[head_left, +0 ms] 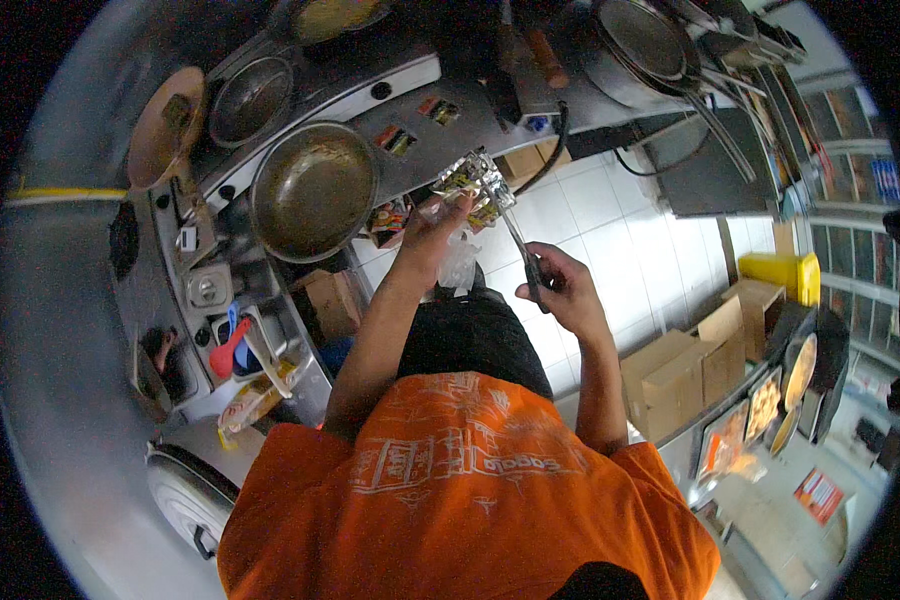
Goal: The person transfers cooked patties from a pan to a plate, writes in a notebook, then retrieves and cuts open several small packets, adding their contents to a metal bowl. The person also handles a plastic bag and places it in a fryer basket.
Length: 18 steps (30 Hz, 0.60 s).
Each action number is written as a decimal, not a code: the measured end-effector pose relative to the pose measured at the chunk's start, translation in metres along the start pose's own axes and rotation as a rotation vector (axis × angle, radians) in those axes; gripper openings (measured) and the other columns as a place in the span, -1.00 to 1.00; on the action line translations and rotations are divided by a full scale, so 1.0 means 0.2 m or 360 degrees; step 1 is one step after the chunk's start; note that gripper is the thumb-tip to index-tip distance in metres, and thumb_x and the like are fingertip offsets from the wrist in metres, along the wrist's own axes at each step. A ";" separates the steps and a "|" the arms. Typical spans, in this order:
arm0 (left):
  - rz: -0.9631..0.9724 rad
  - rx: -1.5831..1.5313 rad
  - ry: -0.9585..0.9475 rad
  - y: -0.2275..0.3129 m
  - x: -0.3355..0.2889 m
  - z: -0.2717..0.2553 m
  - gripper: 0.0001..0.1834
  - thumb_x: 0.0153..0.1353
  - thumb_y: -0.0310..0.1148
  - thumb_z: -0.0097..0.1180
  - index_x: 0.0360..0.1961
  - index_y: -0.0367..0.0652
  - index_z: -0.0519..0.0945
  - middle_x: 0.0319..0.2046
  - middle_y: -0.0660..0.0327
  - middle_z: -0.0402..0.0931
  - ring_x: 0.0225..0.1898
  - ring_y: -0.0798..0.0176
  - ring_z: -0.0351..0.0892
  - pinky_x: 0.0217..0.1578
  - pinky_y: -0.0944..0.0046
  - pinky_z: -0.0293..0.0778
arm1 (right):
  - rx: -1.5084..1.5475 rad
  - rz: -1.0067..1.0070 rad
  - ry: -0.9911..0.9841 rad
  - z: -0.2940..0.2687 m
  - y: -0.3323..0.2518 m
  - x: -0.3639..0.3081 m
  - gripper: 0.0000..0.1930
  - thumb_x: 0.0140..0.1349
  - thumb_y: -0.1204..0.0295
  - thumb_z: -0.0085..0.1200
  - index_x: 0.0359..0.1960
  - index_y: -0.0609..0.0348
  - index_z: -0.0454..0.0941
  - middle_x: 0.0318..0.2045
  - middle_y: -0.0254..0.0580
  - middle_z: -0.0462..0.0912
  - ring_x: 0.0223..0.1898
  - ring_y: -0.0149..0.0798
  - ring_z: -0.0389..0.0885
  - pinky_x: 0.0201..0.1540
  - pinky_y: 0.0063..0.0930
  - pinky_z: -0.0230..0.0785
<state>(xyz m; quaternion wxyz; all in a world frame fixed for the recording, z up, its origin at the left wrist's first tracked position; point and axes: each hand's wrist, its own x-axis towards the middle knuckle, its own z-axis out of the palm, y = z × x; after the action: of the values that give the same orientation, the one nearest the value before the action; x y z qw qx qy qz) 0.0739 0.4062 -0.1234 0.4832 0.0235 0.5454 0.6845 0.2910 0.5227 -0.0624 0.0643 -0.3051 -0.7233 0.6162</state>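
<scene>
My left hand (pixel 430 242) is closed round a crumpled, shiny silver foil packet (pixel 478 176) with coloured print, held out over the counter's edge. Clear plastic (pixel 458 264) hangs below the same hand; whether the fingers grip it too, I cannot tell. In my right hand (pixel 572 292) is a black-handled blade (pixel 519 240), its thin metal end reaching up to the right side of the foil. Whether it is a knife or scissors does not show clearly. Two small dark printed packets (pixel 396 141) lie on the steel counter (pixel 415 170) beyond my left hand.
A wide metal pan (pixel 315 190) sits left of my hands, with more pans behind it. Red (pixel 228 350) and blue spoons rest by steel containers at the left. A lidded pot (pixel 192 490) stands lower left. Cardboard boxes (pixel 685 375) and a yellow bin (pixel 782 277) are at the right.
</scene>
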 end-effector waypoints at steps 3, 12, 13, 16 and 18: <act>0.0057 0.0032 0.0241 0.01 0.06 -0.05 -0.27 0.17 0.10 0.49 0.19 -0.18 0.56 -0.04 0.19 0.65 -0.04 0.27 0.60 -0.10 0.20 0.55 | 0.0031 -0.0128 -0.0154 -0.01 0.01 0.15 -0.40 0.12 0.44 0.52 0.21 0.21 0.54 -0.50 -0.53 0.47 -0.56 -0.62 0.36 -0.55 -0.63 0.21; 0.0109 -0.0025 0.0465 0.03 0.25 -0.14 -0.23 0.21 0.04 0.48 0.23 -0.24 0.45 0.00 0.14 0.62 -0.06 0.23 0.59 -0.13 0.17 0.56 | -0.0063 -0.0179 -0.0316 0.04 0.03 0.51 -0.42 0.15 0.38 0.52 0.17 0.23 0.54 -0.44 -0.45 0.53 -0.47 -0.57 0.44 -0.43 -0.59 0.31; 0.0080 -0.0074 0.0467 0.02 0.27 -0.16 -0.06 0.18 0.07 0.49 0.34 -0.30 0.29 0.07 0.03 0.59 0.04 0.18 0.58 -0.03 0.15 0.54 | -0.0101 -0.0188 -0.0334 0.06 0.03 0.54 -0.42 0.16 0.40 0.51 0.19 0.25 0.52 -0.49 -0.51 0.48 -0.52 -0.60 0.39 -0.49 -0.62 0.24; -0.0012 -0.0019 0.0461 0.03 0.34 -0.22 0.00 0.20 0.10 0.47 0.41 -0.33 0.26 0.13 -0.03 0.59 0.12 0.14 0.58 0.09 0.12 0.51 | -0.0165 -0.0156 -0.0382 0.10 0.03 0.62 -0.44 0.19 0.41 0.48 0.19 0.24 0.52 -0.50 -0.50 0.48 -0.52 -0.59 0.38 -0.49 -0.61 0.22; -0.0009 0.0203 0.0379 0.07 0.37 -0.26 -0.14 0.24 0.09 0.44 0.33 -0.30 0.40 0.10 0.01 0.62 0.12 0.14 0.59 0.11 0.09 0.49 | -0.0150 -0.0149 -0.0382 0.13 0.02 0.69 -0.43 0.19 0.28 0.50 0.18 0.17 0.53 -0.47 -0.38 0.57 -0.51 -0.50 0.48 -0.42 -0.53 0.36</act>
<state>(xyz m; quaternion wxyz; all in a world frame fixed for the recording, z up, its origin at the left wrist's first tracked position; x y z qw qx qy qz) -0.0039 0.4201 -0.1694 0.4145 -0.0289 0.6413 0.6450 0.1685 0.5729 -0.1113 -0.0083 -0.1977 -0.7674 0.6099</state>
